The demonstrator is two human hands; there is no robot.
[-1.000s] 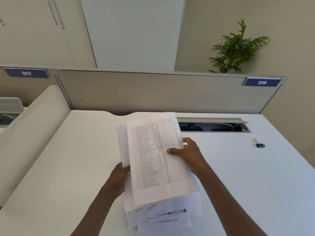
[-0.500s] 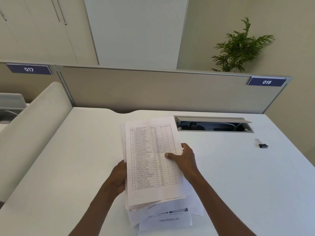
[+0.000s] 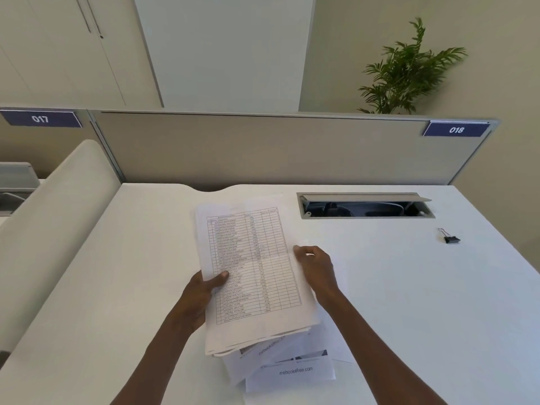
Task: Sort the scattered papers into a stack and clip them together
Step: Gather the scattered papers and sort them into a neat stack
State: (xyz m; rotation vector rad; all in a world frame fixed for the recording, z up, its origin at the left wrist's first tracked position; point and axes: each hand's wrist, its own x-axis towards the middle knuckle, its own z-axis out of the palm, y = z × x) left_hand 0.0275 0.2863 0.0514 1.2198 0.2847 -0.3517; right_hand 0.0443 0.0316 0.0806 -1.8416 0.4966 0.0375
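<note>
A stack of white papers (image 3: 257, 276) with a printed table on its top sheet is held over the white desk (image 3: 409, 302). My left hand (image 3: 201, 296) grips the stack's left edge, thumb on top. My right hand (image 3: 317, 268) holds the stack's right edge with curled fingers. Several loose sheets (image 3: 292, 372), one printed "mebooksfree.com", lie fanned out on the desk under the stack's near end. A small black binder clip (image 3: 451, 239) lies alone on the desk at the far right.
An open cable tray (image 3: 365, 206) is cut into the desk behind the papers. A beige partition (image 3: 263, 150) with labels 017 and 018 closes the back. A padded divider (image 3: 52, 229) borders the left side. A plant stands beyond the partition.
The stack has been lowered flatter towards the desk. My left thumb has come up onto the top sheet, and my right hand has slid out to the stack's right edge.
</note>
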